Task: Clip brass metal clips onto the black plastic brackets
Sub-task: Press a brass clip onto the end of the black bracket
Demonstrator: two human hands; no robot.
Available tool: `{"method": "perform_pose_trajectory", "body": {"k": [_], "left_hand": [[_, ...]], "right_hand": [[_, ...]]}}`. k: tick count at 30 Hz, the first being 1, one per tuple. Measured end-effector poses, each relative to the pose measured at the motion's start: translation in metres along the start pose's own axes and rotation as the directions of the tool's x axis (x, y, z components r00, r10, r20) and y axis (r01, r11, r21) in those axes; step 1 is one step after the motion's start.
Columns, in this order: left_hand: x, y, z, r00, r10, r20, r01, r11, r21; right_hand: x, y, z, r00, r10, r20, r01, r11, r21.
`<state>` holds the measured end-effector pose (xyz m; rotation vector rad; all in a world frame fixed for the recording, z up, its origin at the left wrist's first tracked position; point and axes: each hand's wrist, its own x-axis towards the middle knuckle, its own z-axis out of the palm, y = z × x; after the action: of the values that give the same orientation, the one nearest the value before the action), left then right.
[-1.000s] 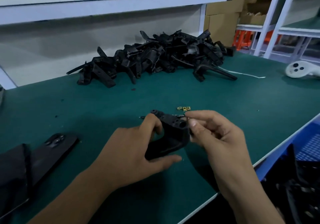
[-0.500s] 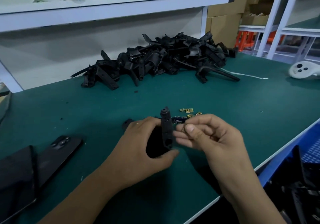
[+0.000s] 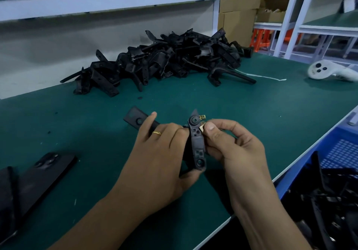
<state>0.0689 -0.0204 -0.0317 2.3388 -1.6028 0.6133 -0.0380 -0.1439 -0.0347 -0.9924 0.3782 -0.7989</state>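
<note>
I see the left hand (image 3: pixel 160 158) curled around a black bracket (image 3: pixel 196 143) held above the green table (image 3: pixel 251 114). The right hand (image 3: pixel 230 145) pinches a brass clip (image 3: pixel 202 129) against the bracket's edge. A pile of brackets (image 3: pixel 164 62) lies beneath a white shelf (image 3: pixel 116 0).

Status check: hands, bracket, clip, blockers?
Left hand grips bracket. Right hand pinches brass clip at bracket edge. Spare clips behind. No blockers seen.

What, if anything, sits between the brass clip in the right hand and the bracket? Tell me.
Nothing visible. The right hand pinches the brass clip right against the edge of the bracket, which the left hand grips. No finger or other part shows between them.
</note>
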Motion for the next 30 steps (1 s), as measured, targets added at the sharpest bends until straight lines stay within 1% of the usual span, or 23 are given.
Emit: {"method": "perform_pose_trajectory", "body": {"k": [2,5,10,14,18,25,30], "left_hand": [[-0.0001,-0.0002,-0.0003,1.000,-0.001,0.003,0.001,1.000,0.008],[-0.0003,0.0002,-0.0006,1.000,-0.013,0.003,0.013,1.000,-0.013],[-0.0008,-0.0004,-0.0010,0.999,-0.022,0.026,0.023,1.000,-0.017],[-0.0007,0.0010,-0.0007,1.000,-0.014,0.011,0.014,0.999,-0.038],[-0.0004,0.0012,-0.0011,1.000,-0.010,0.016,0.011,0.999,-0.044],[-0.0011,0.0002,-0.0028,1.000,-0.012,0.024,0.013,0.998,-0.064],[-0.0013,0.0011,-0.0026,0.999,-0.012,0.037,0.015,0.997,-0.074]], "right_hand": [[-0.0004,0.0012,0.0003,1.000,-0.012,-0.016,0.011,1.000,-0.021],[0.0001,0.0009,-0.0011,1.000,-0.005,-0.031,0.005,1.000,-0.006],[-0.0004,0.0036,-0.0009,1.000,-0.017,-0.009,0.016,0.996,-0.088],[-0.0008,0.0011,-0.0013,0.999,-0.006,-0.034,0.005,0.999,-0.032],[-0.0012,0.0028,-0.0024,1.000,-0.013,-0.022,0.011,0.997,-0.082],[-0.0011,-0.0002,-0.0016,0.999,-0.003,-0.033,0.003,1.000,-0.009],[-0.0015,-0.0011,-0.0005,1.000,-0.005,-0.028,0.004,1.000,-0.009]]}}
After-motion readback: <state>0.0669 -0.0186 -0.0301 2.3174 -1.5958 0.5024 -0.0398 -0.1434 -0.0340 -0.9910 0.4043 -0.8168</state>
